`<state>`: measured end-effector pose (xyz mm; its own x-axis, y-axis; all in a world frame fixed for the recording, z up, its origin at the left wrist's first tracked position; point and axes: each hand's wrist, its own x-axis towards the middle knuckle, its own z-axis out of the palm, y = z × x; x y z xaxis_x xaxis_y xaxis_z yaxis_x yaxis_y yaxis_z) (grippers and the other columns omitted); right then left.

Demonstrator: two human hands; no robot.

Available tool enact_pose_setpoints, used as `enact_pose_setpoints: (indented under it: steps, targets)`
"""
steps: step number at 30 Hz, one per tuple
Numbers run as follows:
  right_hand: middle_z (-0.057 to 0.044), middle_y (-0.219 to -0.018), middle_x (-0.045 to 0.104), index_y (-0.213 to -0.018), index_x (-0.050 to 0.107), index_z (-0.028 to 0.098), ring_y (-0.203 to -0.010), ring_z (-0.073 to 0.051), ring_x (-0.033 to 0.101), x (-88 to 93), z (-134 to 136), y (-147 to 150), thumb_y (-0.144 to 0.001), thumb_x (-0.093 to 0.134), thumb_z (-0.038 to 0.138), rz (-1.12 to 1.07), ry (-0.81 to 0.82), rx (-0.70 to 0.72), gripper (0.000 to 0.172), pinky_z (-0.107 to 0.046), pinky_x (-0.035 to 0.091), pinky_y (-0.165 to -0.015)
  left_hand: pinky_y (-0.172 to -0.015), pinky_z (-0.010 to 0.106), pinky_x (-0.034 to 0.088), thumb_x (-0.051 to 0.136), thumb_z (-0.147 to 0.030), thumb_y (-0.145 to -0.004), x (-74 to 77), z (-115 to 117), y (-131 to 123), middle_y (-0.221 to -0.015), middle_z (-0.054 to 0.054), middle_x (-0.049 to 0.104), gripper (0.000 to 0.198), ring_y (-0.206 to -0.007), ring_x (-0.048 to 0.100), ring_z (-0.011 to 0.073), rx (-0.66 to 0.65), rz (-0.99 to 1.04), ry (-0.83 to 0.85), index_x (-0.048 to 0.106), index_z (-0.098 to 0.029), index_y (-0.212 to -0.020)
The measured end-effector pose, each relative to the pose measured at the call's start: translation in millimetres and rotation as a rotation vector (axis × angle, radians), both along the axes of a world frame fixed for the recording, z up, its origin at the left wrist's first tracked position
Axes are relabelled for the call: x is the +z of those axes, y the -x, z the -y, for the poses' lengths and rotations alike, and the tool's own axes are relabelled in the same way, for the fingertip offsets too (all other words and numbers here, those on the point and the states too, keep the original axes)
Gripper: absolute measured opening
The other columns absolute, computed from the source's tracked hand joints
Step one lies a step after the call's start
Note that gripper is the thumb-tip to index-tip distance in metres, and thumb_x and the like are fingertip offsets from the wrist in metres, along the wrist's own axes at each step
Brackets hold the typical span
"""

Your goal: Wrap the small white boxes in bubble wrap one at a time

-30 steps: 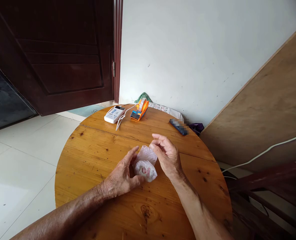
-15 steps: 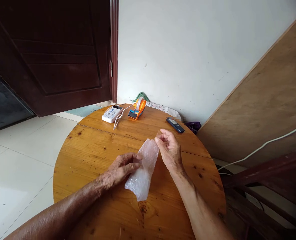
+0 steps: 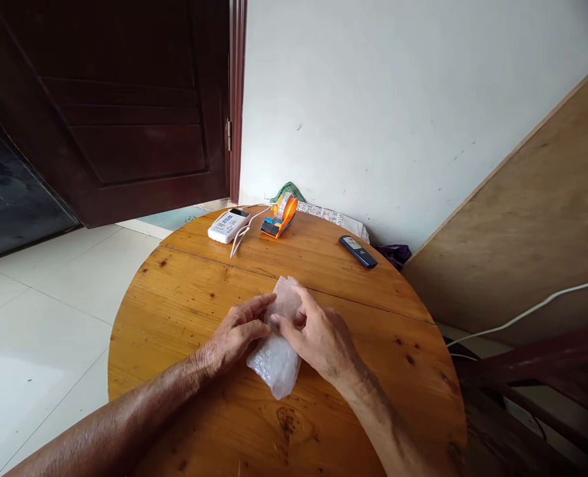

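Observation:
A piece of clear bubble wrap (image 3: 275, 368), folded into a flat, narrow packet, lies at a slant on the round wooden table (image 3: 175, 298). What it may contain cannot be made out. My left hand (image 3: 237, 334) grips the packet's left edge, thumb and fingers on the plastic. From the right, my right hand (image 3: 318, 334) reaches over the packet, its thumb pressing the middle and its index finger near the far end. The other right fingers are curled and partly hidden.
Toward the back stand an orange and blue tape dispenser (image 3: 281, 215) and a white device (image 3: 228, 225) with a white cable (image 3: 239, 240). A dark remote control (image 3: 357, 252) lies at the back right. Beyond are the wall (image 3: 353, 99) and a dark red door (image 3: 140, 146).
My right hand has come down and left from the packet's far corner onto its middle. My left hand stays at the left edge. The view has shifted slightly.

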<state>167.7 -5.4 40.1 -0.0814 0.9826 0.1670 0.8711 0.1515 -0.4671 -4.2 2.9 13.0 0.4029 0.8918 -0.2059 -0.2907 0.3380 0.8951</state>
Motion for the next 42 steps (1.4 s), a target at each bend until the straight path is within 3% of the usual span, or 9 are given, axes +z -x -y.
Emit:
enact_pose_setpoints:
  steps: [4,11,16,19,26,31,34,38,42]
  targets:
    - [-0.001,-0.068,0.068,-0.117,0.059,0.021,-0.058,-0.018,0.059,-4.0,-9.4,-10.3,-0.081,0.048,0.019,0.055,0.029,-0.062,0.037,-0.027,0.035,-0.057,-0.076,0.029,0.045,0.067,-0.021,-0.061,0.4,-0.9,-0.4,-0.112,0.01,0.07,0.07,-0.09,0.061,0.0202,0.035,-0.025,-0.026,0.059,-0.01,-0.129]
    - [0.001,-0.066,0.065,-0.113,0.059,0.021,-0.055,-0.017,0.052,-2.0,-23.4,-37.9,-0.08,0.046,0.02,0.019,0.029,-0.106,0.036,-0.026,0.031,-0.055,-0.074,0.032,0.049,0.07,-0.04,-0.068,-1.8,-7.7,4.8,-0.1,0.011,0.068,0.07,-0.087,0.063,0.0223,0.162,-0.183,-0.12,0.056,-0.008,-0.128]
    - [0.0,-0.068,0.065,-0.121,0.055,0.018,-0.056,-0.017,0.051,-7.9,-25.8,-40.0,-0.081,0.045,0.02,0.029,0.042,-0.088,0.041,-0.026,0.031,-0.056,-0.081,0.038,0.051,0.074,-0.053,-0.067,-0.9,-1.5,6.4,-0.128,0.013,0.052,0.072,-0.106,0.057,0.0278,0.199,-0.604,-0.511,0.057,-0.02,-0.128]
    - [0.001,-0.067,0.064,-0.122,0.054,0.019,-0.055,-0.016,0.05,-7.9,-26.1,-41.4,-0.082,0.046,0.02,0.025,0.048,-0.082,0.041,-0.026,0.03,-0.055,-0.08,0.037,0.051,0.074,-0.05,-0.067,-1.5,2.2,6.2,-0.118,0.01,0.053,0.071,-0.098,0.057,0.0241,0.194,-0.759,-0.638,0.056,-0.021,-0.129]
    - [0.003,-0.063,0.062,-0.121,0.054,0.02,-0.056,-0.016,0.053,-1.8,-26.8,-46.8,-0.08,0.048,0.015,0.094,0.167,-0.067,0.041,-0.025,0.027,-0.055,-0.057,0.023,0.039,0.054,-0.022,-0.068,-9.9,-8.2,11.2,-0.069,-0.004,0.051,0.043,-0.06,0.048,0.0111,0.166,-0.532,-0.426,0.059,-0.016,-0.111]
    - [0.003,-0.064,0.064,-0.12,0.055,0.02,-0.057,-0.015,0.055,-3.7,-28.1,-50.6,-0.08,0.053,0.012,0.146,0.226,-0.074,0.041,-0.025,0.025,-0.054,-0.054,0.023,0.035,0.05,-0.019,-0.064,-15.8,-21.7,20.9,-0.062,-0.007,0.045,0.042,-0.056,0.043,0.0106,0.24,-0.512,-0.368,0.058,-0.014,-0.105]
    - [0.002,-0.067,0.066,-0.123,0.054,0.02,-0.059,-0.016,0.057,-3.7,-27.2,-50.4,-0.08,0.057,0.012,0.168,0.241,-0.071,0.044,-0.025,0.025,-0.055,-0.062,0.026,0.041,0.049,-0.016,-0.067,-16.7,-25.7,26.9,-0.072,-0.003,0.053,0.048,-0.064,0.051,0.0137,0.31,-0.667,-0.439,0.056,-0.015,-0.114]
    - [-0.002,-0.076,0.07,-0.132,0.05,0.02,-0.073,-0.021,0.064,-0.7,-26.0,-48.7,-0.083,0.059,0.017,0.231,0.225,-0.132,0.05,-0.026,0.028,-0.059,-0.088,0.036,0.047,0.049,-0.015,-0.073,-2.2,-17.4,32.3,-0.109,0.008,0.062,0.046,-0.103,0.057,0.0232,0.47,-0.857,-0.729,0.056,-0.018,-0.118]
    - [-0.005,-0.086,0.072,-0.139,0.045,0.019,-0.083,-0.024,0.066,-1.3,-27.8,-50.3,-0.083,0.063,0.024,0.233,0.231,-0.179,0.06,-0.028,0.033,-0.063,-0.104,0.045,0.041,0.05,-0.022,-0.08,25.0,-1.3,31.5,-0.125,0.011,0.061,0.042,-0.119,0.053,0.0279,0.254,-0.858,-0.969,0.057,-0.019,-0.122]
